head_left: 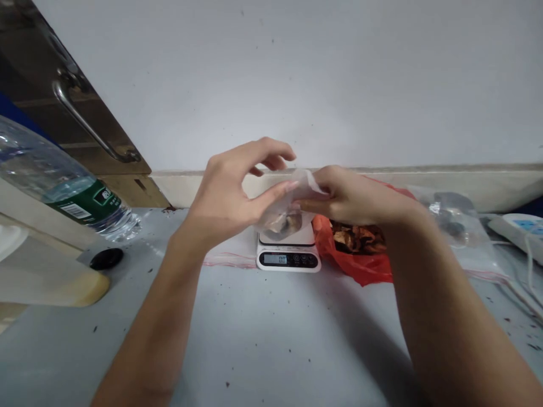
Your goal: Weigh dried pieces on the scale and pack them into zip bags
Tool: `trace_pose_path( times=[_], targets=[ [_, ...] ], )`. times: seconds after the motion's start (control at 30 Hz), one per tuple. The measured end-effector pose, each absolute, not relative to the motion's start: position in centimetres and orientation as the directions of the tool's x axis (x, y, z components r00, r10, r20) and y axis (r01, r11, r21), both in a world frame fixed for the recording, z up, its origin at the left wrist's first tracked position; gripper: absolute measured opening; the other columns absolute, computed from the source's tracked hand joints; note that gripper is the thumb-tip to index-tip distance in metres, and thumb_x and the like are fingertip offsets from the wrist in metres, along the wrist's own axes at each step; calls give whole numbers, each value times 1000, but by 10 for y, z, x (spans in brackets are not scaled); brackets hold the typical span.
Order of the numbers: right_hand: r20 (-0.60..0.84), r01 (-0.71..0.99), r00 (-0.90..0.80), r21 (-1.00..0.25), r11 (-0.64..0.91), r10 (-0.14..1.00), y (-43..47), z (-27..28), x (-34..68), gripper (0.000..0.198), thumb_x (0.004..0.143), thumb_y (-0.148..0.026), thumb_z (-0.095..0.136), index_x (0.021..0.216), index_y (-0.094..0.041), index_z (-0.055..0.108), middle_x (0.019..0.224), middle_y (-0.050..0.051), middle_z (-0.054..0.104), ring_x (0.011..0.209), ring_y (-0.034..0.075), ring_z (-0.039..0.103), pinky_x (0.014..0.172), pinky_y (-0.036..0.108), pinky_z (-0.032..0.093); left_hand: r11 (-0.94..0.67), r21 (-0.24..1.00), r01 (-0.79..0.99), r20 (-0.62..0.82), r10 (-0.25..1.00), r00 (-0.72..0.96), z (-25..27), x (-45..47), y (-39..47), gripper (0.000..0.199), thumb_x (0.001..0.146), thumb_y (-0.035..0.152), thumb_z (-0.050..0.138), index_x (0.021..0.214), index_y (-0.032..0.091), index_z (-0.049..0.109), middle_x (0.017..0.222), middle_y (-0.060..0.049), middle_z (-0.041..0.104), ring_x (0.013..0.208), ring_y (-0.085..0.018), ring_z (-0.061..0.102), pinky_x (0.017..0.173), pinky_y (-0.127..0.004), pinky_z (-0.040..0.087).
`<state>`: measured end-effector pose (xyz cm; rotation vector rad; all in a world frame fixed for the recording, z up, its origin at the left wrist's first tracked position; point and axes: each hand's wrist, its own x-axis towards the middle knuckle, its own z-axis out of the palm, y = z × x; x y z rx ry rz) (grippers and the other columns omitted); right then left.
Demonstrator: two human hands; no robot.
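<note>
Above a white digital scale [289, 261] hangs a small clear plastic bag [278, 219] with some dried brownish pieces at its bottom. My right hand [354, 195] pinches the bag near its mouth. My left hand [237, 183] is on the other side, its thumb against the bag's upper edge and its fingers spread and curved above. The scale's display reads 0.0, and the bag hides part of its platform. Right of the scale, an opened red plastic bag [369, 271] holds dried brown slices [360, 238], partly covered by my right forearm.
At the left are a tilted water bottle [91, 200], a translucent container [46, 277] and a black round object [107, 259]. A clear zip bag [460, 226] with dark contents lies right, near a white device [520, 229] with cables. A wall stands behind the grey table [263, 339].
</note>
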<state>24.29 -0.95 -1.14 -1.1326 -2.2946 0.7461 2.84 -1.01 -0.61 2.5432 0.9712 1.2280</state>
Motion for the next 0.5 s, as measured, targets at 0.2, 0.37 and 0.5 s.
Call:
trace_pose_path(
  times=[0.2,0.37,0.5],
  targets=[
    [225,518,-453,-721,460,863,-8,-12,263,27,87,-47,70,87,-22,79,80,3,77,74,21,70,68,33,54,-645,542,539,391,761,518,-6,8,3,41,80,42,83,115,22,74,100,-5,79,95,-23,75,90,-38,61],
    [132,495,-523,-757,427,842,-17,-3,270,32,87,-52,72,97,-23,83,82,3,79,76,22,73,65,33,57,-647,568,509,386,756,529,-9,9,6,19,84,33,79,98,21,76,87,-4,79,85,-22,77,85,-35,62],
    [109,481,-504,-789,383,857,-29,7,286,32,85,-53,76,104,-27,83,87,3,81,80,24,76,67,35,62,-695,526,491,522,719,458,-12,23,5,16,87,27,74,102,22,75,99,-4,80,90,-21,77,87,-34,62]
  ],
)
